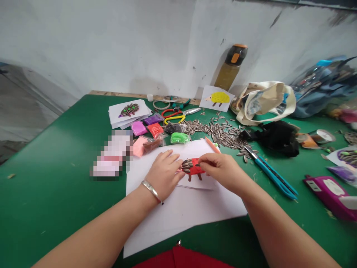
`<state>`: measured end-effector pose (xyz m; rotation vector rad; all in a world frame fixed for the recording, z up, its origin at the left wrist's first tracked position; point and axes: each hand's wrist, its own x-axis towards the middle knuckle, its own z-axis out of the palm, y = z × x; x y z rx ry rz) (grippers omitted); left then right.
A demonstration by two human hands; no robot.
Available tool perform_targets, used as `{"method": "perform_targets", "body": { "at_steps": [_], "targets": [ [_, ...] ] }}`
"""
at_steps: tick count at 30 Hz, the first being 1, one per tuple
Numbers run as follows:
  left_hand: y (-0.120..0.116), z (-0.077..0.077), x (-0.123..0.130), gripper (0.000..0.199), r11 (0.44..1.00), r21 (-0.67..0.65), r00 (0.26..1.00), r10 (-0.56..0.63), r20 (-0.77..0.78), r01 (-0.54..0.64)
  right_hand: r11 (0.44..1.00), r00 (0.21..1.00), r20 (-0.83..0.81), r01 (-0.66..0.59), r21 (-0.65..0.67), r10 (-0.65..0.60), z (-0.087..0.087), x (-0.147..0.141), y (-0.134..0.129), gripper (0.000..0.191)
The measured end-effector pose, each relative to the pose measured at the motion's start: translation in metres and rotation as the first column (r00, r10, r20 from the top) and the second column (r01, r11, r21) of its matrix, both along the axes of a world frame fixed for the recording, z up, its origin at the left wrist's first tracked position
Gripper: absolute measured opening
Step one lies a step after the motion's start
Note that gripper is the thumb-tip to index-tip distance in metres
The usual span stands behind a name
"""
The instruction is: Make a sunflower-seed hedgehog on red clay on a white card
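Note:
A red clay hedgehog figure [195, 170] with brown legs lies on a small white card on top of a larger white paper sheet [167, 223]. Striped sunflower seeds [187, 165] cover its left part. My left hand [165, 173], with a silver bracelet at the wrist, rests flat at the figure's left end, fingers spread over the card. At the right part of the red clay, my right hand [220, 167] pinches a sunflower seed [198, 164] between thumb and forefinger, its tip against the clay.
Bags of coloured clay [155, 130], scissors [174, 117] and a heap of sunflower seeds [223, 132] lie behind the sheet. A blue utility knife [272, 173] is at the right, past it a magenta device [331, 195]. A bottle [230, 67] and tote bag [264, 102] stand by the wall.

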<state>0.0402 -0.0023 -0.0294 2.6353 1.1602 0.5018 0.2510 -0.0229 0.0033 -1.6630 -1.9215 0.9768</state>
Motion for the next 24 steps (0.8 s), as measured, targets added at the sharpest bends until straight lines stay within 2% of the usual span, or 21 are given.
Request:
{"method": "perform_targets", "body": {
  "at_steps": [5,16,24],
  "targets": [
    [-0.001,0.003,0.001,0.018,0.999,-0.043,1.000,0.015,-0.019,-0.016,0.998,1.000,0.001,0.015,-0.064,-0.015,0.002,-0.008,-0.003,0.016],
    [0.000,0.004,0.002,0.013,0.998,-0.068,0.999,0.006,-0.051,-0.009,0.999,0.997,0.069,-0.024,0.035,0.021,-0.012,-0.019,-0.003,0.018],
    [-0.001,0.006,0.003,0.017,0.996,-0.085,0.999,0.015,-0.042,-0.018,0.998,0.994,0.109,-0.005,0.065,-0.003,-0.013,-0.018,-0.002,0.017]
  ]
}}
